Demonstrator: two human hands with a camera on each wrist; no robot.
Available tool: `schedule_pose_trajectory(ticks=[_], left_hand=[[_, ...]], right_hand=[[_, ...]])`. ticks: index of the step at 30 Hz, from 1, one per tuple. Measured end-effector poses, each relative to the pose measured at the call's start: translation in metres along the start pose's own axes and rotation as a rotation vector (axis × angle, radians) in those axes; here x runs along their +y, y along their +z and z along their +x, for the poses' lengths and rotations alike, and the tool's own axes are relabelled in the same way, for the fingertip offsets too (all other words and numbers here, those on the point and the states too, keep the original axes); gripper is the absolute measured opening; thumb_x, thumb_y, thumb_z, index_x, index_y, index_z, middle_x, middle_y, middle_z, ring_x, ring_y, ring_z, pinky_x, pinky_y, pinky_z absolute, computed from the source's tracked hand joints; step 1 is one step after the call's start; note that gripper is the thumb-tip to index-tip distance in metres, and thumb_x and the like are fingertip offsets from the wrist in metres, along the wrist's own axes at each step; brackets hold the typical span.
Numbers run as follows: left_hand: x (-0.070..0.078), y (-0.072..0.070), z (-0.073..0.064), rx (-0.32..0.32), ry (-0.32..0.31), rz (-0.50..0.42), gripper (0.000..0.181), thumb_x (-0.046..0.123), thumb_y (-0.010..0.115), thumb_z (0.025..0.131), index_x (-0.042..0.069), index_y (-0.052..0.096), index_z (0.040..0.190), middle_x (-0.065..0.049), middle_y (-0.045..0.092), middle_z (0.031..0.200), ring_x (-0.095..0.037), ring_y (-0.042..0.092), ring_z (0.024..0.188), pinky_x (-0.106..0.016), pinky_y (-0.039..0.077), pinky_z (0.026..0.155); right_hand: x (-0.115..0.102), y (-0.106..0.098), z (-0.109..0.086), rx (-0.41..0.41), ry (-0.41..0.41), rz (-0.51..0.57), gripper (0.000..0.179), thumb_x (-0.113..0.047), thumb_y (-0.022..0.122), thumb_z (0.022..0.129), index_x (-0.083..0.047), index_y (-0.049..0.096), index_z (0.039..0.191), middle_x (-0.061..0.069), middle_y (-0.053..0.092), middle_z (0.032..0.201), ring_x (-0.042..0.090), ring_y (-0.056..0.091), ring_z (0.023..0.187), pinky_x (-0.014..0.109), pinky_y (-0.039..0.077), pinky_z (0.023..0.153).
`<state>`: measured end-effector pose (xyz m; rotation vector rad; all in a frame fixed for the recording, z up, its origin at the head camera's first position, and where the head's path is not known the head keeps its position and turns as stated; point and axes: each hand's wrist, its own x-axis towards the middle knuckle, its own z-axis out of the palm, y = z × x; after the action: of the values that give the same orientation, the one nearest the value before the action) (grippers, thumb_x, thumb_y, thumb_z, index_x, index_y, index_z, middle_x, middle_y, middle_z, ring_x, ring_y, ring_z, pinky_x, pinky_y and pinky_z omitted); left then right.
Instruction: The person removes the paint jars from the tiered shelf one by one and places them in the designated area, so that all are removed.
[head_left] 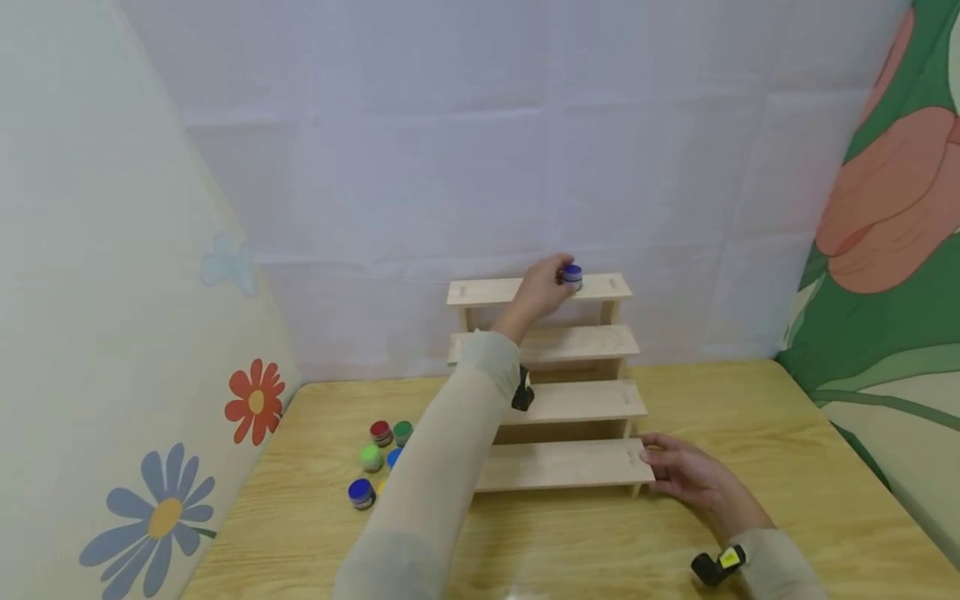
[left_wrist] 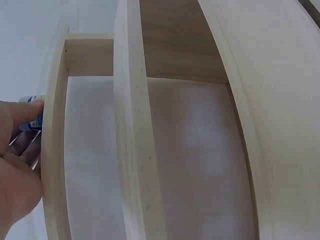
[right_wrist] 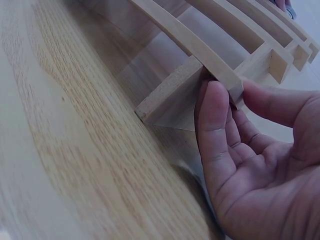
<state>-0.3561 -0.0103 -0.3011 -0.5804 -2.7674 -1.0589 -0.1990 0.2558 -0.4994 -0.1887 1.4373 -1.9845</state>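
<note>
A pale wooden stepped rack (head_left: 570, 465) with several shelves stands on the table against the back. My left hand (head_left: 542, 287) reaches to its top shelf and holds a small paint jar (head_left: 572, 276) with a dark blue lid between thumb and fingers. In the left wrist view that jar (left_wrist: 33, 112) is partly hidden behind the thumb, right at the top board's edge. My right hand (head_left: 693, 475) pinches the right end of the lowest shelf. The right wrist view shows its thumb above the board and fingers (right_wrist: 216, 107) beneath it.
Left of the rack, partly behind my left sleeve, several small jars stand on the wood-grain table (head_left: 750, 433): a red one (head_left: 381, 432), a dark green one (head_left: 402, 432), a light green one (head_left: 371, 457) and a dark blue one (head_left: 362, 493). A white cloth (head_left: 420, 167) hangs behind.
</note>
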Motion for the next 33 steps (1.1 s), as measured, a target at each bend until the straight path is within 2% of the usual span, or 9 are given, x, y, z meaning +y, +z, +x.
schedule_pose_trajectory(ticks=[4,7,10,15,24,33], left_hand=[[-0.001,0.000,-0.002,0.033,-0.019,0.015,0.052,0.015,0.072,0.095,0.003,0.054,0.142,-0.016,0.060,0.137,-0.028,0.058,0.125,-0.036,0.046,0.109],[0.001,-0.002,-0.007,0.062,-0.042,-0.045,0.049,0.013,0.074,0.093,0.003,0.058,0.138,-0.015,0.062,0.133,-0.027,0.059,0.121,-0.035,0.049,0.105],[0.002,-0.005,-0.012,0.078,-0.036,-0.122,0.047,0.012,0.076,0.092,0.003,0.059,0.135,-0.013,0.064,0.127,-0.025,0.061,0.116,-0.033,0.053,0.099],[0.004,-0.012,-0.020,0.045,-0.001,-0.173,0.047,0.016,0.077,0.092,0.005,0.059,0.134,-0.011,0.066,0.125,-0.023,0.063,0.114,-0.032,0.053,0.098],[0.003,-0.027,-0.038,0.012,0.008,-0.157,0.049,0.020,0.078,0.091,0.008,0.059,0.135,-0.010,0.067,0.128,-0.022,0.063,0.119,-0.035,0.050,0.105],[-0.007,-0.036,-0.061,0.003,0.027,-0.188,0.046,0.015,0.079,0.089,0.006,0.062,0.131,-0.011,0.070,0.122,-0.024,0.066,0.114,-0.032,0.057,0.094]], right_hand=[[0.002,0.000,0.000,-0.009,0.003,0.004,0.020,-0.006,0.047,0.105,-0.017,0.052,0.122,0.002,0.069,0.105,0.015,0.068,0.093,0.024,0.059,0.073],[0.002,-0.001,0.000,-0.013,0.002,0.001,0.020,-0.006,0.048,0.105,-0.017,0.052,0.121,0.002,0.069,0.105,0.014,0.068,0.093,0.025,0.059,0.073],[0.002,-0.002,0.000,-0.022,-0.006,-0.003,0.020,-0.006,0.047,0.105,-0.019,0.053,0.120,0.001,0.069,0.105,0.014,0.068,0.093,0.024,0.060,0.073],[-0.001,-0.005,0.000,-0.031,-0.005,-0.005,0.020,-0.006,0.046,0.106,-0.020,0.054,0.118,0.001,0.070,0.104,0.013,0.069,0.092,0.024,0.060,0.072],[-0.005,-0.010,0.006,-0.049,-0.002,-0.013,0.020,-0.006,0.045,0.106,-0.020,0.055,0.117,0.000,0.070,0.104,0.013,0.069,0.093,0.024,0.059,0.074],[-0.003,-0.015,0.009,-0.038,0.018,-0.010,0.020,-0.007,0.046,0.106,-0.021,0.054,0.118,0.001,0.070,0.104,0.014,0.069,0.093,0.024,0.060,0.074]])
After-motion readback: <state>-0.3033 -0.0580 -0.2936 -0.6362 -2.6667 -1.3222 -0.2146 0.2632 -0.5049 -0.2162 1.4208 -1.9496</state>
